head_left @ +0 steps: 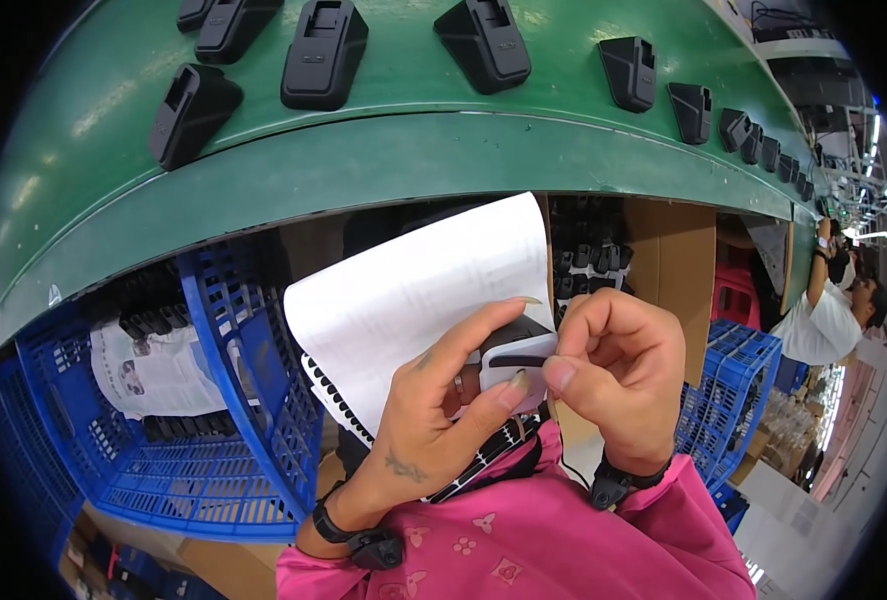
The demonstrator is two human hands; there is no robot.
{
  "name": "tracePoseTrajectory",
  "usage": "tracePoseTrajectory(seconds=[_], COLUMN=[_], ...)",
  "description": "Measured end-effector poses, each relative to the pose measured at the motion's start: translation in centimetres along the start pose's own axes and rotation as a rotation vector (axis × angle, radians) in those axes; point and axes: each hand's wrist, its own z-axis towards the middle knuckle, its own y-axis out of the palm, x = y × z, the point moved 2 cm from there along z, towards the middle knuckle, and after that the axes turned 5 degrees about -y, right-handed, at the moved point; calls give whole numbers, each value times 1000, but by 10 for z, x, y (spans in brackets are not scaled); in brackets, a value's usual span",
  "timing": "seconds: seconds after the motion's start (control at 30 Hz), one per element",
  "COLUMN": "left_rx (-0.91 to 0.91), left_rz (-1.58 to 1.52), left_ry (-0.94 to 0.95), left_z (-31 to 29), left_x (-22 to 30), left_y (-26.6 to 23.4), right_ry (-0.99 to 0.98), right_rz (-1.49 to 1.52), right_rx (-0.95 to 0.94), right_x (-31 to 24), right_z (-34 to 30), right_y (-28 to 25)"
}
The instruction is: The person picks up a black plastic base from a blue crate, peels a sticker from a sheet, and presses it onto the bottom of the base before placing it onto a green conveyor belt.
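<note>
My left hand holds a small black housing with a pale grey face between thumb and fingers; a dark elongated slot or strip runs across that face. Close against its right edge, my right hand is closed in a pinch of thumb and forefinger. Whatever lies between those fingertips is too small or hidden to make out. Beneath both hands, white sheets with a black comb-like edge lie across my lap, their upper part curling over.
Black angled cradles stand spaced along the green bench ahead. At left, a blue crate contains printed sheets and black parts. A cardboard box, a red stool and another blue crate are at right. Farther right is another person.
</note>
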Motion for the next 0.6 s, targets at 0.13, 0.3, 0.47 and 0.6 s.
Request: tracePoseTrajectory(seconds=[0.13,0.3,0.47,0.6], left_rx=[12,7,19,22], left_rz=[-2,8,24,24], left_ry=[9,16,13,15], left_z=[0,2,0,0], left_x=[0,3,2,2], left_y=[0,2,0,1], right_ry=[-2,-29,-57,-63], right_rz=[4,-17,-53,-53], right_rx=[-7,15,43,63], right_x=[2,4,5,4], right_z=[0,-1,-3,-4], right_y=[-1,-1,3,4])
